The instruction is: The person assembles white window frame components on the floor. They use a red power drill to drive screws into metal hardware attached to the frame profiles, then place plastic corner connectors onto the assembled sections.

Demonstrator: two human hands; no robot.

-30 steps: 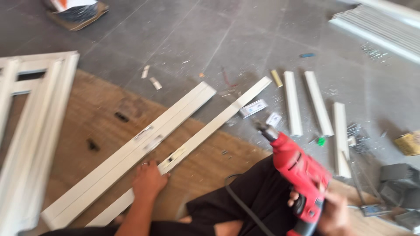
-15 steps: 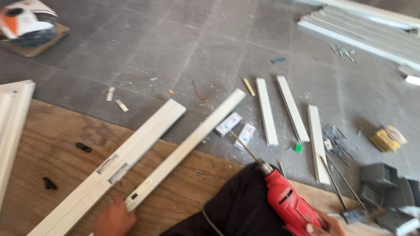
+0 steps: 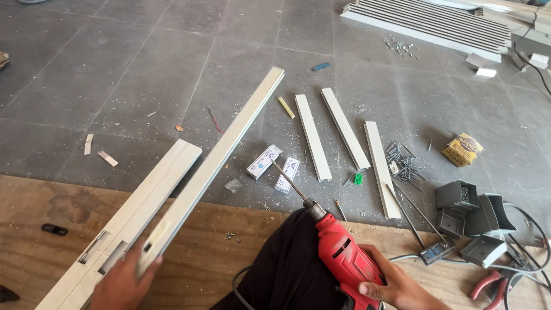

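My left hand point(image 3: 121, 279) grips the near end of a long white metal strip point(image 3: 218, 159), which is lifted and points away to the upper right. Beside it a wider white frame piece point(image 3: 129, 215) lies flat on the plywood sheet point(image 3: 51, 212). My right hand point(image 3: 396, 284) holds a red power drill point(image 3: 344, 258) by its grip, low at the bottom edge. The drill's long bit point(image 3: 288, 179) points up and left toward two small white boxes point(image 3: 274, 165). My dark trouser leg point(image 3: 287, 264) sits between both hands.
Three short white strips point(image 3: 344, 140) lie on the grey tiles, with loose screws point(image 3: 404, 161), a yellow box point(image 3: 462, 149), grey plastic boxes point(image 3: 470, 212) and red pliers point(image 3: 488, 284) to the right. Stacked white profiles point(image 3: 430, 23) lie at the top right.
The view has swung right and down. My left hand has lifted the long strip's near end off the plywood. The drill has dropped lower, toward the bottom edge.
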